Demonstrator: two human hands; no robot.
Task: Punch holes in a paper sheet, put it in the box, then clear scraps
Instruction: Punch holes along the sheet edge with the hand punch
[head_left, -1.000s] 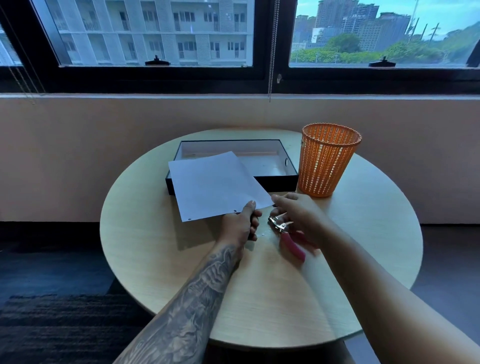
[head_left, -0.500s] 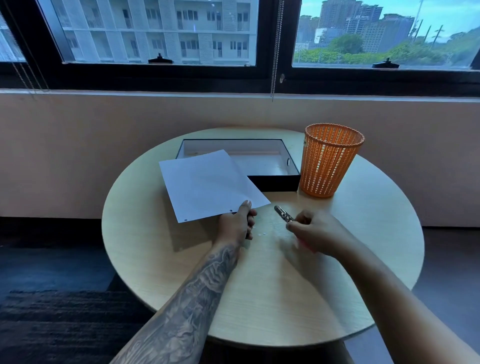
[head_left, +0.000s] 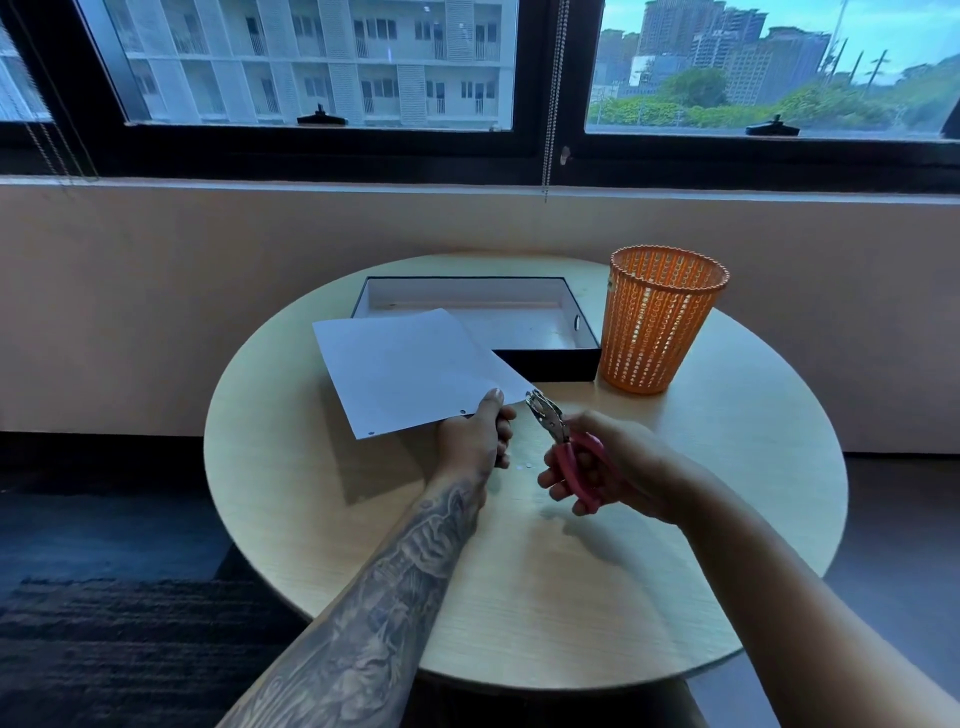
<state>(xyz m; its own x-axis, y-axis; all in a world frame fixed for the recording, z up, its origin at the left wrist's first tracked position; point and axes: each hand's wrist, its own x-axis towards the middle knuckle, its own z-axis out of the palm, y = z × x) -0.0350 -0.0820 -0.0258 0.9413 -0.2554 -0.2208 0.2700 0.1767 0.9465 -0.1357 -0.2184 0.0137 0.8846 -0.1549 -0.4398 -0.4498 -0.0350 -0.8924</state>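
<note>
Punch raised to paper; box empty.

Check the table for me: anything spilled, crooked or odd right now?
Only small white punched scraps lie loose on the table between the left hand and right hand. The paper sheet is held tilted over the box corner, and the hole punch meets its corner. The basket stands upright.

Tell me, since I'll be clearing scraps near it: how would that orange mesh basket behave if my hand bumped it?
The basket is probably light: thin openwork plastic, seemingly empty. It is tall and tapers to a narrower base, so a knock near the rim might tip it. It stands close beside the box, which might stop a slide that way.
</note>
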